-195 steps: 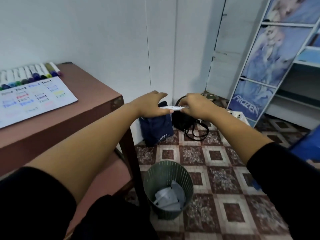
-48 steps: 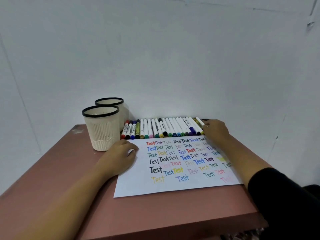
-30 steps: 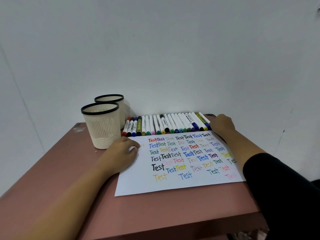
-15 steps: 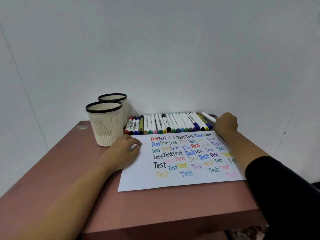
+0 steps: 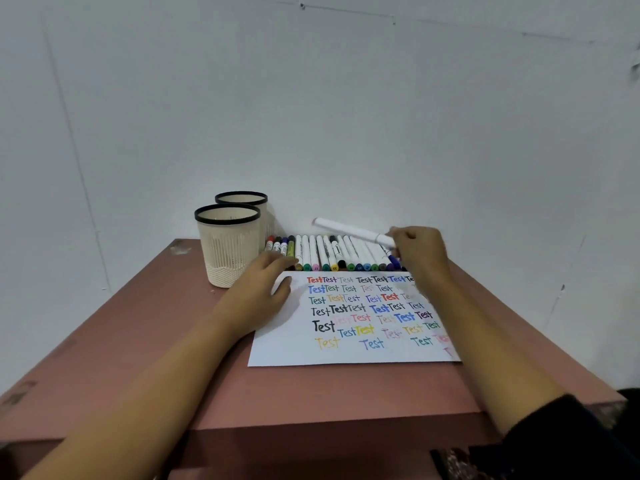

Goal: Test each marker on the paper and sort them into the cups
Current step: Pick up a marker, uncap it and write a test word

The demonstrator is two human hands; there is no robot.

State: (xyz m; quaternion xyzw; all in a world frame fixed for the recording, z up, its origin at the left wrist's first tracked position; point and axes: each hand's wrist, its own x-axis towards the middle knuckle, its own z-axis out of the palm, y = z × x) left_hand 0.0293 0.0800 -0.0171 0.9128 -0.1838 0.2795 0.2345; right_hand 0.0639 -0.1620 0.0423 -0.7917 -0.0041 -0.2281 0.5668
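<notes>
A white sheet of paper (image 5: 346, 351) covered with coloured "Test" words lies on the reddish table (image 5: 138, 341). My left hand (image 5: 256, 289) rests flat on the sheet's top left corner. Behind the sheet, a row of markers (image 5: 325, 254) lies side by side against the wall. My right hand (image 5: 415, 251) grips a white marker (image 5: 349, 231) by one end and holds it lifted above the row, its free end pointing left. Two cream cups with black rims stand at the left: the front cup (image 5: 228, 247) and the rear cup (image 5: 247, 206).
A white wall (image 5: 311, 116) rises right behind the table. The table's front edge (image 5: 311, 422) is close to me, and its right edge runs just past the paper. A dark sleeve (image 5: 568, 441) covers my right upper arm.
My right hand has picked one white marker out of the right end of the row and raised it. My left hand has stayed on the paper. The view has shifted slightly.
</notes>
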